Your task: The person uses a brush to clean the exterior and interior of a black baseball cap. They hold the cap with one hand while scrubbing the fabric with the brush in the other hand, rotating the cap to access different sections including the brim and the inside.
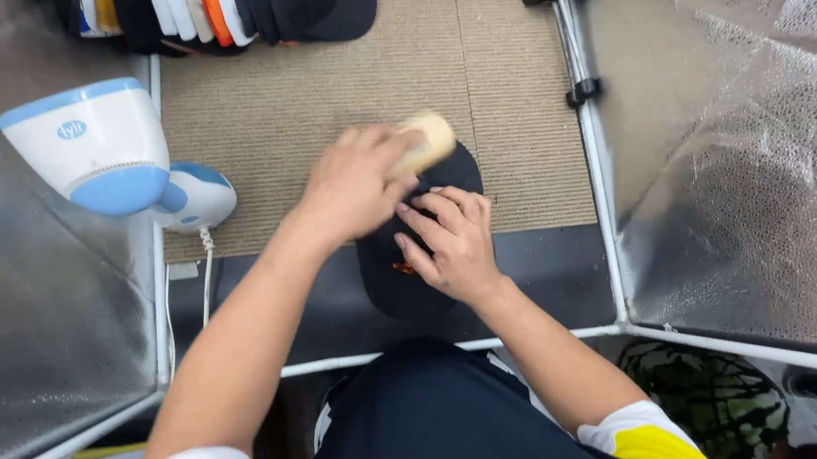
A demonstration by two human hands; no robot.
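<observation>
Hands worked over a dark cap (402,270) lying on the tabletop (316,99) between two silvery panels. The left hand (354,185) was closed around a tan brush (428,140), blurred, at the cap's far edge. The right hand (450,240) lay open, fingers spread flat on the cap. A white-and-blue steamer (112,153) stood well to the left; stacked caps (217,8) sat at the far edge.

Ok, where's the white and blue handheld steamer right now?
In the head view the steamer lies at the far left, against the silvery side panel, left of the left hand and the dark cap.
</observation>
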